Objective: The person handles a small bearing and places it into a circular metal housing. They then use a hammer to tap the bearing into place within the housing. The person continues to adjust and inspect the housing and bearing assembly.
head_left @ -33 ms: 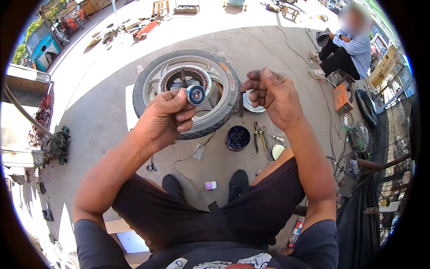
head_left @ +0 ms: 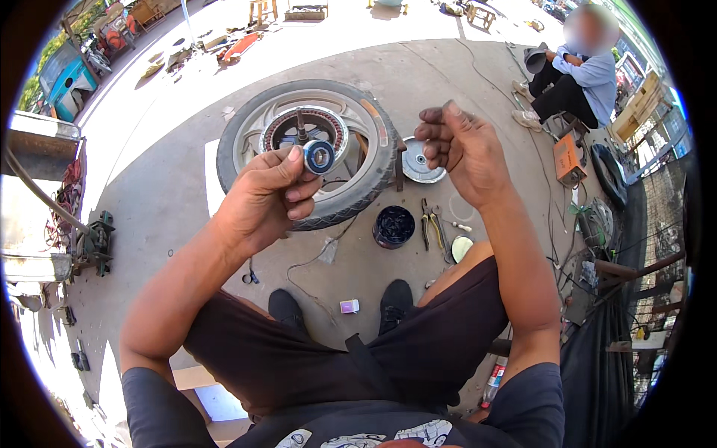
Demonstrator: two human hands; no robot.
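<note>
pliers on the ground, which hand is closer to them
Right. The right hand is raised just above the pliers in the picture; the left hand, holding a bearing, sits farther off to their left.

Nothing has changed: both hands [head_left: 358, 179] hold as before.

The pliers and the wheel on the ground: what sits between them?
In the head view, a round black container stands on the concrete between the pliers and the wheel, close to the tyre's edge.
</note>
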